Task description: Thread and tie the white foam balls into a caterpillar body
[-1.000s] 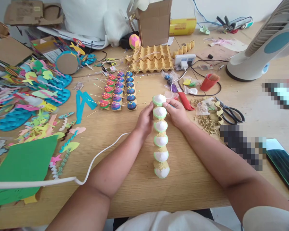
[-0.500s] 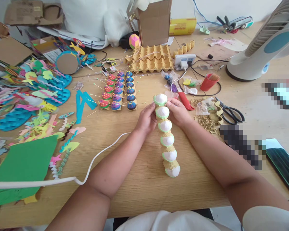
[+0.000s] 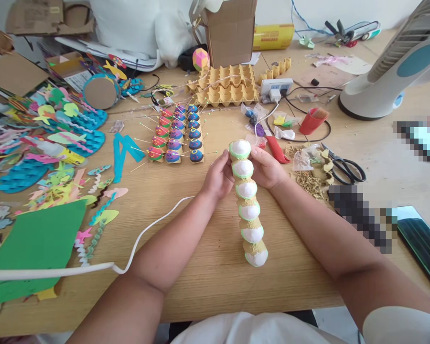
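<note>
A strip of egg carton (image 3: 249, 224) runs lengthwise toward me above the table, its row of several bumps covered in white with pale green rims. At its far end my left hand (image 3: 219, 176) grips the left side, fingers partly hidden behind the strip. Opposite, my right hand (image 3: 267, 167) pinches the right side of the same end. Beyond my left hand stand decorated egg-carton strips in red (image 3: 157, 142), purple (image 3: 175, 138) and blue (image 3: 195, 139), with painted faces and thin sticks poking out.
Black scissors (image 3: 344, 167) lie right, near wood shavings (image 3: 308, 184) and a red cup (image 3: 313, 121). A white cable (image 3: 143, 234) crosses the left side over green foam sheet (image 3: 39, 248). Egg trays (image 3: 225, 95), a power strip (image 3: 276, 86) and a fan (image 3: 365, 98) stand farther back.
Both hands keep their hold on the egg carton strip. Its far end has shifted very slightly, and the whole view has moved a little.
</note>
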The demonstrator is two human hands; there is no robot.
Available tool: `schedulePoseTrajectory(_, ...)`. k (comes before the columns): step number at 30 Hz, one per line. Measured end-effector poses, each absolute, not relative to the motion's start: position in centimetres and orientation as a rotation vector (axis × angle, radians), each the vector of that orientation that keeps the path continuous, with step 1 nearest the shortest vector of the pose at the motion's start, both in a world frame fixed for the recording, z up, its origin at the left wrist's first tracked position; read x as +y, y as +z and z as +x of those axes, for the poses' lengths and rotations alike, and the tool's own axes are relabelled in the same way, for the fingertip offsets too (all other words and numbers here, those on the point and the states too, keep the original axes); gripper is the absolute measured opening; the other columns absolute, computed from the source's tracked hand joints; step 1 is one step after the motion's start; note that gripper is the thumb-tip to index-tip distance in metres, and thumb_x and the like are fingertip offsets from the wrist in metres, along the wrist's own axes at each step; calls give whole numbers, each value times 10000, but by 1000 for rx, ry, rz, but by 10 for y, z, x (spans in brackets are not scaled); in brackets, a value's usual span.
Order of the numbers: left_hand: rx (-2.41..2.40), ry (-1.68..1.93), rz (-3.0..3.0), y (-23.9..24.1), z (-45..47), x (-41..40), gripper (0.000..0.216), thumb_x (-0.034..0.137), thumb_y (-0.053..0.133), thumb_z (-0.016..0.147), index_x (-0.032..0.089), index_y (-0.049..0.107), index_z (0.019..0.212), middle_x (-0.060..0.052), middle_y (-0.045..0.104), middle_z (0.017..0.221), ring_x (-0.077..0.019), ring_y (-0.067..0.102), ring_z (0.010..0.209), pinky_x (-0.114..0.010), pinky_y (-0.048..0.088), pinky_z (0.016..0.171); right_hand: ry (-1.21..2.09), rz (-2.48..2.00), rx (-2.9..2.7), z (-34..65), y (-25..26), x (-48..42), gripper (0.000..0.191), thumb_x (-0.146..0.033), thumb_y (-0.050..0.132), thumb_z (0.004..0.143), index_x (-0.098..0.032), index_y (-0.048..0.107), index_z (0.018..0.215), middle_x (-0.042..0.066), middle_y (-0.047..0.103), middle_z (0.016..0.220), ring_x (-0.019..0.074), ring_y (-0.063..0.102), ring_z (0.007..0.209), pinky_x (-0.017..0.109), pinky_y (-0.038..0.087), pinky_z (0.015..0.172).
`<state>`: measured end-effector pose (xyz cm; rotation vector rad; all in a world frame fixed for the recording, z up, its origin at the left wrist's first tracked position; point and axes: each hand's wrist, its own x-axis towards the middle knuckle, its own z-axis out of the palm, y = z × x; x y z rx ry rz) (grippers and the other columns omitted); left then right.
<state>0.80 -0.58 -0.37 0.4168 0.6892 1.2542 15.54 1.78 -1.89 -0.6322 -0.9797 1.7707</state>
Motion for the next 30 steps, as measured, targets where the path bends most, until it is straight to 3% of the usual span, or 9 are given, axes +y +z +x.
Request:
schedulePoseTrajectory(6,706,1274,422,-7,9,-6,191,335,704,1078,173,794,1031,-34,849,966,-195,820,1026,-281,627,960,1775,-655,-984,154,-21,18,482,-635,967,711,-272,721,911,19,790,881,264,738,932,424,619,865)
schedulePoseTrajectory(12,675,1322,466,-7,9,-5,297,201,529,1136,163,776,976,-12,821,874,-162,812,1009,-260,616,1006,1800,-642,-950,154,-27,21,474,-594,971,724,-260,729,959,10,790,860,237,721,878,399,628,870)
schedulePoseTrajectory(17,640,1283,441,-8,7,-4,425,271,438,1181,161,778,952,-36,801,830,-199,827,1075,-287,621,1021,1807,-593,-938,155,-32,24,421,-569,934,782,-253,701,933,21,792,874,240,729,894,382,631,822)
schedulePoseTrajectory(23,669,1269,417,-8,7,-5,264,298,580,1142,180,780,1017,-17,830,867,-179,832,957,-274,643,947,1773,-592,-926,153,-30,22,402,-531,947,790,-235,731,956,17,791,897,210,708,880,356,616,835)
schedulePoseTrajectory(27,681,1201,348,-3,6,-5,278,371,614,1131,175,771,1009,-48,856,917,-239,851,1064,-323,661,965,1766,-604,-899,152,-29,21,451,-549,973,754,-234,719,953,9,773,865,214,706,858,365,616,813)
schedulePoseTrajectory(30,687,1143,326,-6,4,-4,268,373,634,1121,186,774,990,-45,854,888,-248,860,1021,-335,665,923,1746,-609,-874,152,-29,20,453,-561,965,765,-244,709,965,-6,752,839,211,700,831,366,608,779)
